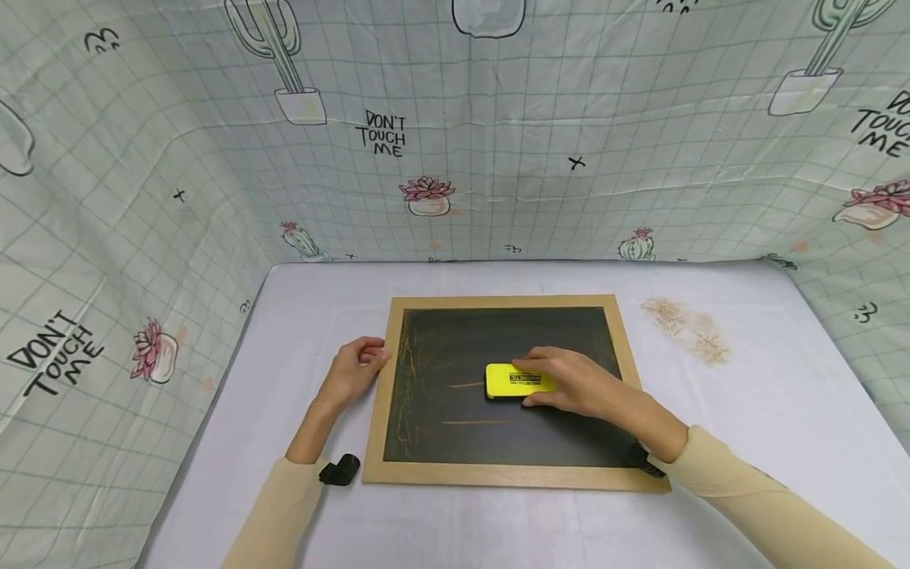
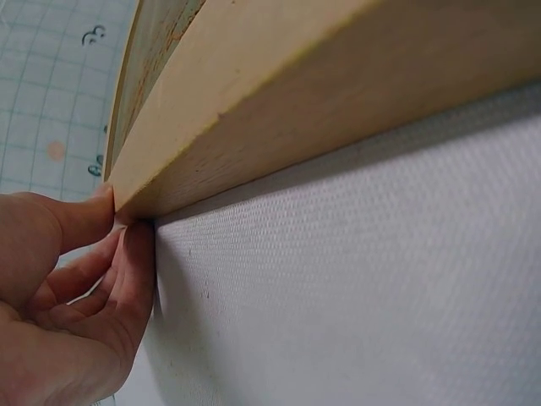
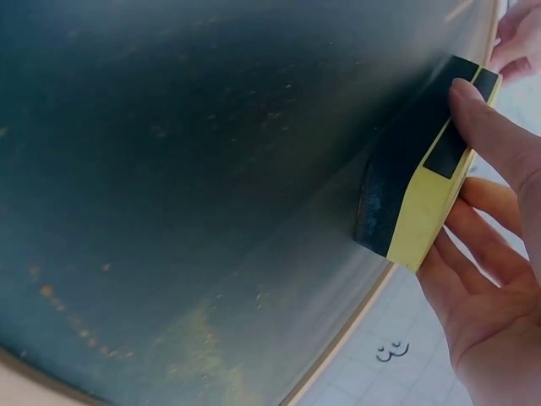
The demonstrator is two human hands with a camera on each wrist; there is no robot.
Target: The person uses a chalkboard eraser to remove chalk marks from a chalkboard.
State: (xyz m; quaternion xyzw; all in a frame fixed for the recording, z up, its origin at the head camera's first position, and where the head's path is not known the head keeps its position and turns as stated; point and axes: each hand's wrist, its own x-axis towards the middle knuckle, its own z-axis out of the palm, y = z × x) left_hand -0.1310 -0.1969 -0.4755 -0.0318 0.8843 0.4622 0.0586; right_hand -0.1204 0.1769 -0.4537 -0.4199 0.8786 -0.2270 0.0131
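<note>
A wood-framed chalkboard [image 1: 490,336] lies flat on a white-covered table. My right hand [image 1: 579,382] grips a yellow and black magnetic eraser [image 1: 501,381] near the middle of the board, its dark side against the surface. In the right wrist view, the thumb lies along one side of the eraser [image 3: 420,199] and the fingers along the other. Short orange chalk lines [image 1: 476,422] show left of and below the eraser, with orange smears [image 1: 407,387] along the left side. My left hand [image 1: 348,373] holds the left edge of the wooden frame [image 2: 228,101] between thumb and fingers.
Brownish dust [image 1: 686,330] marks the white tablecloth [image 1: 519,525] right of the board. A patterned grid curtain [image 1: 498,134] rises behind and at both sides. Small black devices [image 1: 340,470] sit at both wrists.
</note>
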